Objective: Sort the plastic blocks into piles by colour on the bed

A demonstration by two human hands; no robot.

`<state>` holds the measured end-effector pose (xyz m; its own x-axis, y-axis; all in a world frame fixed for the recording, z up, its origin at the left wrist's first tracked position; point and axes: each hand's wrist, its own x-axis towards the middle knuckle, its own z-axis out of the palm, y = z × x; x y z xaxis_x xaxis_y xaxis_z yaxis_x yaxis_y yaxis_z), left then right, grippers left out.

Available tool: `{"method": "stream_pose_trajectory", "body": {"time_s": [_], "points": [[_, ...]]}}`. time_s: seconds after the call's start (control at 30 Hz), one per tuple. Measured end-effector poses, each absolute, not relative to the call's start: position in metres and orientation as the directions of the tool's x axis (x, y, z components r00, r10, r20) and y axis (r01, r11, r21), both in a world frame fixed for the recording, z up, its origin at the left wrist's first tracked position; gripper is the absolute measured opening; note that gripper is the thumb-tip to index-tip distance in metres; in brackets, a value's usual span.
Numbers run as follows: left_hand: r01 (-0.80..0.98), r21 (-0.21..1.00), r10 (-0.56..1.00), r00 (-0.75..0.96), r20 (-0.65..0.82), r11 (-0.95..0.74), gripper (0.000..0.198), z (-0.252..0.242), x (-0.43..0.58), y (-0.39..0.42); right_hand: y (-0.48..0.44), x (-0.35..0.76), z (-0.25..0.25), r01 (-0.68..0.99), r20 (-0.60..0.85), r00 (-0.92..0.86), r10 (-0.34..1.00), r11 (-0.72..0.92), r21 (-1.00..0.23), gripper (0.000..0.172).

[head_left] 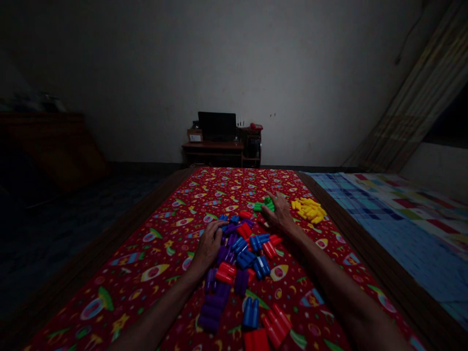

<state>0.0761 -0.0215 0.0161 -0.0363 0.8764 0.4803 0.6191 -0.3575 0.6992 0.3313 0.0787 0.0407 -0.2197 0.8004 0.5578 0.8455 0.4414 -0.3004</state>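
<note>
Plastic toy building blocks made of joined round tubes lie on a red patterned cover. My left hand (210,240) rests at the left edge of a mixed pile, its fingers stretched over a purple block (231,229) and near the blue blocks (224,218). My right hand (280,213) is farther out, thumb and fingers apart around a small heap of green blocks (263,204); its fingers partly hide them. Yellow blocks (310,209) form a heap just right of that hand. Between my forearms are red blocks (225,273), more blue blocks and purple blocks.
The red cover (153,292) lies over a long surface with brown side edges. To the right is a blue checked quilt (365,219). A low desk with a monitor (217,126) stands against the far wall; a curtain (405,117) hangs at right.
</note>
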Motion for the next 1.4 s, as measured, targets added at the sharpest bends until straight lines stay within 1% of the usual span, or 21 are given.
{"method": "stream_pose_trajectory", "body": {"time_s": [0.07,0.13,0.2,0.27,0.33,0.4,0.43,0.5,0.63,0.8,0.87,0.93,1.0,1.03,1.1,1.13,1.2,1.3,1.4], "points": [[0.62,0.698,0.875,-0.04,0.483,-0.357,0.034,0.015,0.076,-0.021,0.067,0.334,0.051,0.756,0.56,-0.311,0.768,0.557,-0.343,0.046],[0.624,0.693,0.871,-0.038,0.489,-0.362,0.033,0.015,0.076,-0.021,0.05,0.338,0.059,0.671,0.498,-0.423,0.757,0.631,-0.389,0.04],[0.628,0.687,0.869,-0.035,0.493,-0.365,0.033,0.015,0.076,-0.02,0.029,0.345,0.065,0.645,0.412,-0.505,0.758,0.649,-0.403,0.037],[0.631,0.684,0.868,-0.032,0.496,-0.367,0.033,0.015,0.076,-0.02,0.008,0.354,0.067,0.659,0.315,-0.574,0.756,0.655,-0.37,0.038],[0.63,0.685,0.869,-0.031,0.494,-0.367,0.033,0.015,0.077,-0.02,-0.01,0.362,0.066,0.667,0.211,-0.641,0.738,0.671,-0.323,0.042],[0.626,0.689,0.871,-0.032,0.491,-0.366,0.034,0.015,0.077,-0.02,-0.021,0.37,0.062,0.667,0.148,-0.671,0.727,0.678,-0.309,0.043],[0.624,0.691,0.871,-0.033,0.49,-0.365,0.035,0.015,0.077,-0.02,-0.025,0.373,0.059,0.676,0.152,-0.657,0.739,0.666,-0.315,0.041],[0.621,0.694,0.871,-0.035,0.489,-0.365,0.036,0.014,0.077,-0.02,-0.028,0.382,0.053,0.72,0.211,-0.57,0.794,0.606,-0.337,0.038],[0.621,0.688,0.869,-0.023,0.495,-0.375,0.035,0.013,0.076,-0.018,-0.027,0.413,0.049,0.852,0.301,-0.303,0.904,0.398,-0.341,0.037],[0.633,0.684,0.88,-0.009,0.475,-0.363,0.036,0.014,0.075,-0.015,-0.027,0.469,0.043,0.947,0.363,-0.05,0.93,0.16,-0.28,0.036],[0.64,0.684,0.886,-0.011,0.463,-0.35,0.037,0.014,0.076,-0.014,-0.028,0.479,0.04,0.952,0.41,0.001,0.912,0.125,-0.281,0.035],[0.641,0.687,0.888,-0.018,0.46,-0.343,0.036,0.014,0.076,-0.014,-0.031,0.473,0.04,0.934,0.487,-0.01,0.873,0.182,-0.306,0.035],[0.64,0.688,0.884,-0.028,0.466,-0.342,0.036,0.014,0.076,-0.014,-0.036,0.451,0.044,0.891,0.528,-0.09,0.844,0.305,-0.336,0.033],[0.64,0.686,0.882,-0.029,0.471,-0.345,0.036,0.014,0.076,-0.014,-0.04,0.436,0.046,0.86,0.514,-0.153,0.844,0.37,-0.351,0.032],[0.642,0.679,0.877,-0.023,0.481,-0.355,0.035,0.014,0.076,-0.015,-0.048,0.402,0.05,0.785,0.431,-0.312,0.847,0.485,-0.386,0.029],[0.643,0.676,0.875,-0.019,0.483,-0.36,0.035,0.014,0.076,-0.015,-0.052,0.386,0.051,0.748,0.373,-0.393,0.841,0.528,-0.403,0.027],[0.645,0.673,0.875,-0.011,0.484,-0.364,0.036,0.014,0.076,-0.016,-0.058,0.358,0.05,0.692,0.321,-0.488,0.811,0.584,-0.424,0.025],[0.645,0.672,0.875,-0.014,0.485,-0.362,0.035,0.013,0.076,-0.015,-0.06,0.339,0.042,0.658,0.353,-0.507,0.787,0.617,-0.432,0.025],[0.646,0.671,0.873,-0.016,0.487,-0.362,0.034,0.013,0.076,-0.014,-0.055,0.352,0.036,0.7,0.368,-0.454,0.812,0.58,-0.417,0.03]]}}
